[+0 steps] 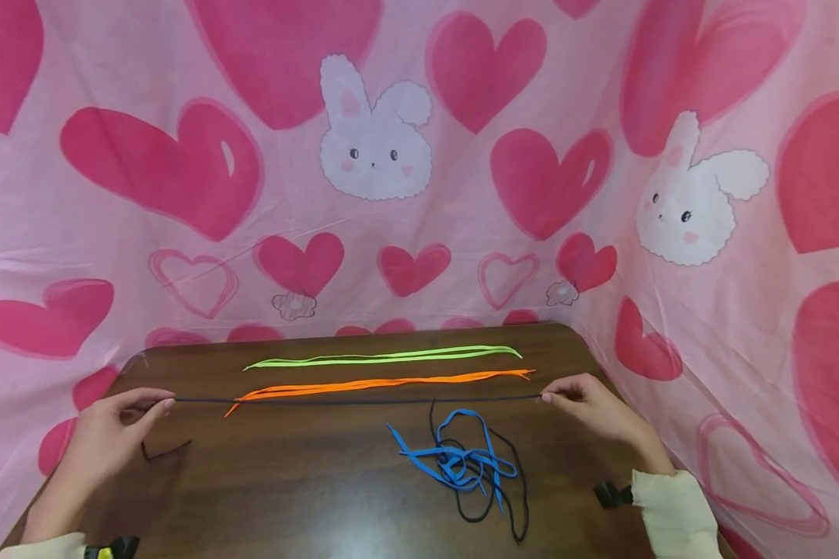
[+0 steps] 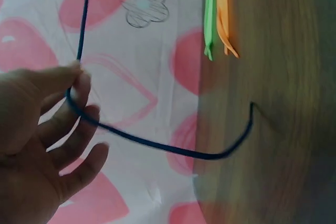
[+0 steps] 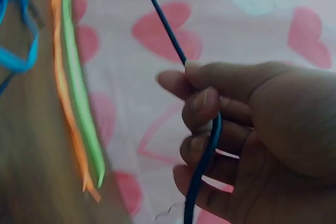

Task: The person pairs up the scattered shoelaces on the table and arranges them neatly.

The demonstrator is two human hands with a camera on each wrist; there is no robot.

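Observation:
A dark, thin shoelace point(image 1: 356, 401) stretches straight between the two hands above the table. My left hand point(image 1: 108, 439) pinches it between thumb and index finger at the left. Its loose tail point(image 2: 157, 145) crosses the other fingers and curves out over the tabletop. At the right, my right hand point(image 1: 590, 407) pinches the lace with thumb and fingertips; a short length point(image 3: 202, 166) runs down past the curled fingers in the right wrist view. Nearer me than the taut lace lies a loose heap of blue lace point(image 1: 461, 458) tangled with a dark lace point(image 1: 524, 489).
Behind the taut lace, orange laces point(image 1: 384, 382) and lime-green laces point(image 1: 391, 358) lie lengthwise, side by side on the brown table point(image 1: 287, 473). A pink cloth point(image 1: 454, 217) with hearts and rabbits hangs behind the table and along its sides.

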